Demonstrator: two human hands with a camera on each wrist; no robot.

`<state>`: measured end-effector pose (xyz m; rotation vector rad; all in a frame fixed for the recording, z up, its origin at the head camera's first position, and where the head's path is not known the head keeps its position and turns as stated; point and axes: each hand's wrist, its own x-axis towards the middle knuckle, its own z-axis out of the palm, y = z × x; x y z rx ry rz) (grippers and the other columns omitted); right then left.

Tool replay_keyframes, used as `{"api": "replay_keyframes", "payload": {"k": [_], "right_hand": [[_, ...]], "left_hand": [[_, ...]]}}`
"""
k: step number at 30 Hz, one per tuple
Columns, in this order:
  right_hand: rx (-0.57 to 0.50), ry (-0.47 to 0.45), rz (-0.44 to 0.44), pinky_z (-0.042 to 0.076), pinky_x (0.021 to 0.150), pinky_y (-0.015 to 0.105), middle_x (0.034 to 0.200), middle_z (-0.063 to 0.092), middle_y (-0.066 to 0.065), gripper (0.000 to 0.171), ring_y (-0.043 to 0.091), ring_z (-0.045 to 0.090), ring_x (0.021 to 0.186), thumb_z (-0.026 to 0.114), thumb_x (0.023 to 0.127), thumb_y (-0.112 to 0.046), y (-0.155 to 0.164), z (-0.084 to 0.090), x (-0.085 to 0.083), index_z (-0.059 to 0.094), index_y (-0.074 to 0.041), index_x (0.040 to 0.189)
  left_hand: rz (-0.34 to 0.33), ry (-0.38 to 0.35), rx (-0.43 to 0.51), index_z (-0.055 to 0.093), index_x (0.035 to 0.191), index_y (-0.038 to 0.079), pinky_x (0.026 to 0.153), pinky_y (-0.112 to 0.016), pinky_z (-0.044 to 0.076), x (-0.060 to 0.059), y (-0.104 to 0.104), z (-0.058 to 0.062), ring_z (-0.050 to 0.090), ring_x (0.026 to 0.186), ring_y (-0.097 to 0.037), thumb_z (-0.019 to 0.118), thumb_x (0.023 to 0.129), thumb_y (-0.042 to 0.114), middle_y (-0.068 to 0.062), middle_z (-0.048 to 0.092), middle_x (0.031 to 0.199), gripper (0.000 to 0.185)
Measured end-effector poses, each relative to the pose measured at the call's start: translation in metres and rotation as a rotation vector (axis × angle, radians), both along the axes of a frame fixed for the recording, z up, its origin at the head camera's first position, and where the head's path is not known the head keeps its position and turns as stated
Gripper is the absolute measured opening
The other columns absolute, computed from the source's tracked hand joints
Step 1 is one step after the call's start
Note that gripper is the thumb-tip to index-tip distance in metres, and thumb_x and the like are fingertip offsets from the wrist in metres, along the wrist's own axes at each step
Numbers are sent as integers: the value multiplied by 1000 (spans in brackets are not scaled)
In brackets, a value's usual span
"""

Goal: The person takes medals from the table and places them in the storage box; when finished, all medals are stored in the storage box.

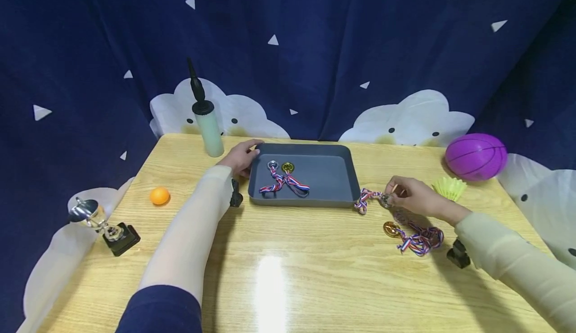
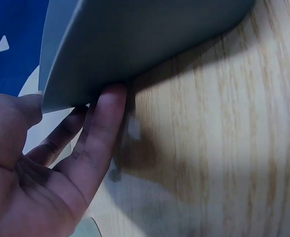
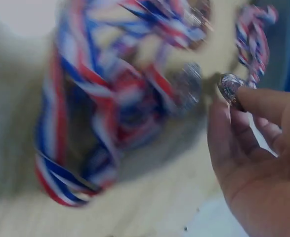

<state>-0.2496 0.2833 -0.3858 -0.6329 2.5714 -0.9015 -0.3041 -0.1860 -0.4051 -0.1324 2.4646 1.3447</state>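
Note:
My left hand [image 1: 240, 158] grips the left back corner of a dark grey tray [image 1: 310, 203]. In the left wrist view its thumb is at the tray's edge and its fingertips [image 2: 112, 96] touch the wall low down. A silver medal [image 1: 272, 164] and a gold medal [image 1: 288, 167] lie inside with striped ribbons. My right hand [image 1: 414, 195] pinches another silver medal [image 3: 229, 89] between thumb and fingers; its bunched ribbon [image 1: 365, 199] overlaps the tray's right front corner. Below that hand lie a gold-coloured medal [image 1: 391, 229] and a silver medal [image 3: 188, 86] with tangled red, white and blue ribbons [image 1: 423, 240].
A purple ball [image 1: 476, 157] and a yellow shuttlecock [image 1: 450, 188] are at the right back. A pale green hand pump [image 1: 209, 133] stands left of the tray. Farther left are an orange ball [image 1: 159, 195] and a trophy [image 1: 105, 225]. A dark blue curtain [image 1: 315, 48] hangs behind the table.

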Motion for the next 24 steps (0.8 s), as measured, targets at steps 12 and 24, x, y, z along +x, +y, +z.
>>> {"api": "replay_keyframes", "payload": {"k": [12,24], "right_hand": [[-266,26,-46,65,76,27,95,68,1,22,8,70,81,58,106,-3,-12,74,-31,55,4,128],[-300,-148,41,67,79,33,94,67,7,25,16,73,84,57,105,0,-98,76,-53,53,9,129]], "left_hand": [[-1,8,-17,33,165,27,81,-47,67,2,0,1,68,102,-33,37,116,26,-24,47,156,50],[10,5,13,32,166,29,83,-48,66,2,1,-1,67,111,-37,36,116,27,-24,47,155,50]]}}
